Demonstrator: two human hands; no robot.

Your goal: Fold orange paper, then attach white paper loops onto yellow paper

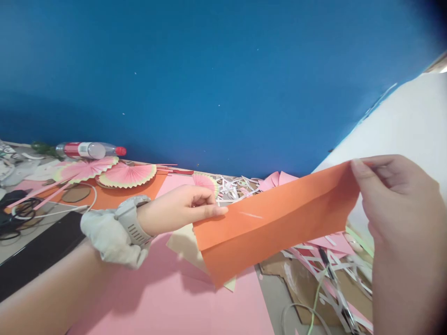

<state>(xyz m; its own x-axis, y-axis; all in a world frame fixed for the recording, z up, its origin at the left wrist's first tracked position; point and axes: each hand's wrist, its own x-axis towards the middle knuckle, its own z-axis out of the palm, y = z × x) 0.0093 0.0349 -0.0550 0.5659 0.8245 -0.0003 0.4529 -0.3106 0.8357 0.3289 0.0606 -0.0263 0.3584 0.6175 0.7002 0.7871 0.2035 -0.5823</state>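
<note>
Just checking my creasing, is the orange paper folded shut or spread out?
Spread out: the orange paper stretches between left hand and right hand, bent along its length but with both sides of the bend showing.

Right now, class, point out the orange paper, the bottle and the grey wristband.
Orange paper (275,222), head view: middle of the sheet, near its crease.
Bottle (93,150), head view: clear body.
Grey wristband (134,227), head view: slotted strap.

Left grip (185,207), right grip (401,200), orange paper (275,221) between
</note>
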